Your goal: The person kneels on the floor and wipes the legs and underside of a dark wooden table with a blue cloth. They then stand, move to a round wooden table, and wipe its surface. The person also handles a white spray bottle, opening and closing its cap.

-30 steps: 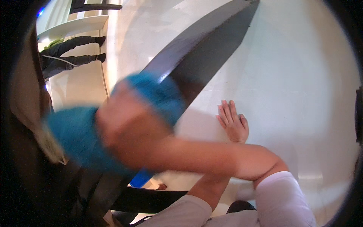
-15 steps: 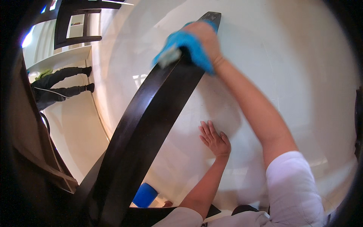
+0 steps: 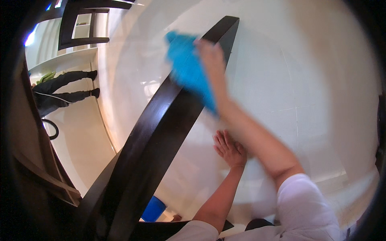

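A long dark wooden beam (image 3: 155,132) with a glossy face runs slantwise from the lower left to a cut end near the top. Across its upper part lies a bright blue cloth (image 3: 189,68), blurred by motion. My right hand (image 3: 212,60) is closed on the cloth's right side, its fingers at the upper edge over the beam. My left hand (image 3: 230,150) rests flat on the pale tiled surface (image 3: 273,80) to the right of the beam, with its fingers stretched out and nothing in it. The right forearm passes close beside it.
A blue bucket-like container (image 3: 153,209) stands below the beam, partly hidden by it. At the left, another person's dark-trousered legs (image 3: 66,94) show. Dark wooden furniture (image 3: 84,40) stands at the upper left. A brown panel-like piece (image 3: 36,152) fills the left rim.
My right hand has drawn the blue cloth down along the beam, toward me, and the cloth now spreads out more to the left. My left hand stays in nearly the same place.
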Motion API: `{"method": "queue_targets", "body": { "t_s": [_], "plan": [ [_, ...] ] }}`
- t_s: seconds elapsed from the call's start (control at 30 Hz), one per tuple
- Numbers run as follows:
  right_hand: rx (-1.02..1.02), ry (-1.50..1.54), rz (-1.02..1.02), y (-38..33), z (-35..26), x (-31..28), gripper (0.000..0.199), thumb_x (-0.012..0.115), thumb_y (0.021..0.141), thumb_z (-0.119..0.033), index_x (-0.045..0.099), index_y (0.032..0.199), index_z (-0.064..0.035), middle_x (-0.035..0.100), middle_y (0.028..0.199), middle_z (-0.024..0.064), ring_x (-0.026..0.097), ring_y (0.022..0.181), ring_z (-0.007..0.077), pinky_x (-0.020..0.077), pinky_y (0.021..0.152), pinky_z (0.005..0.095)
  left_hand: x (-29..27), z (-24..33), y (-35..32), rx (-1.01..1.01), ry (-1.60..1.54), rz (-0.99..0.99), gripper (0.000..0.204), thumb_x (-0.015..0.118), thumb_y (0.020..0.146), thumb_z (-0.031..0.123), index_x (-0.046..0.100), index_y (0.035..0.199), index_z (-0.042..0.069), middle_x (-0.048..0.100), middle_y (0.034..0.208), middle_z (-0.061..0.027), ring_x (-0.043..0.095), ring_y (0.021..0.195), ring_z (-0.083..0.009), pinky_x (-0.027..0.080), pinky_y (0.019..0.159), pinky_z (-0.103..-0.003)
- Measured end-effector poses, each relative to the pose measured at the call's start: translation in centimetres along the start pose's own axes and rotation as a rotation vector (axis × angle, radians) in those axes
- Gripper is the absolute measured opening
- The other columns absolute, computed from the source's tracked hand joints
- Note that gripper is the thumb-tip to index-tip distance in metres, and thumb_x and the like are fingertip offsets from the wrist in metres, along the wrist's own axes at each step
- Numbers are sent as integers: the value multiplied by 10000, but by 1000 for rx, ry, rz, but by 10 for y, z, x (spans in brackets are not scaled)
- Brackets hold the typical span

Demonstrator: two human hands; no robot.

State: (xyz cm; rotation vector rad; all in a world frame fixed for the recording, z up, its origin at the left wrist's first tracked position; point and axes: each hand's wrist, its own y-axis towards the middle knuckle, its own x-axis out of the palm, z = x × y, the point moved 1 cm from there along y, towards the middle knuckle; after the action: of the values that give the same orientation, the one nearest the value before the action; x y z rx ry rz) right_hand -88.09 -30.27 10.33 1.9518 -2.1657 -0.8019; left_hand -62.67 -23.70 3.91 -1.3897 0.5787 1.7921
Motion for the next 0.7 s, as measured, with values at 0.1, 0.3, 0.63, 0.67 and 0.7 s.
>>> {"method": "queue_targets", "body": {
  "t_s": [0.1,0.3,0.63,0.67,0.7],
  "plan": [
    [-183,103,-90,-19,-48,-20,437,544,787,-120,492,1220,-143,480,1262,73,412,1227,285,221,1090,461,-13,14,1,107,-202,15,592,366,895,256,232,1443,76,168,1518,-145,119,1407,-328,33,1107,-515],
    [-69,-27,-92,27,76,-17,378,614,760,-322,594,1114,-190,566,1221,17,423,1251,285,173,1087,538,11,-14,-6,-29,136,-2,610,356,890,259,198,1458,103,133,1530,-124,65,1418,-310,-9,1116,-490],
    [193,-448,28,9,124,-11,465,367,890,-124,400,1304,85,396,1395,173,261,1346,366,169,1087,544,9,-10,-8,-36,107,-13,583,357,913,277,225,1442,70,159,1519,-143,97,1409,-334,30,1105,-526],
    [235,-427,-50,-17,98,-9,465,371,880,-104,399,1288,118,383,1380,235,257,1340,393,164,1086,546,5,-8,-7,-39,124,-14,583,362,913,279,229,1440,67,165,1517,-144,99,1409,-333,32,1107,-522],
    [283,-330,-58,-40,64,-12,482,401,870,-132,401,1277,126,380,1370,260,259,1338,394,174,1096,512,2,-10,-9,-43,144,-13,584,366,913,282,232,1437,64,170,1515,-145,100,1409,-332,35,1108,-518]
  ]
}}
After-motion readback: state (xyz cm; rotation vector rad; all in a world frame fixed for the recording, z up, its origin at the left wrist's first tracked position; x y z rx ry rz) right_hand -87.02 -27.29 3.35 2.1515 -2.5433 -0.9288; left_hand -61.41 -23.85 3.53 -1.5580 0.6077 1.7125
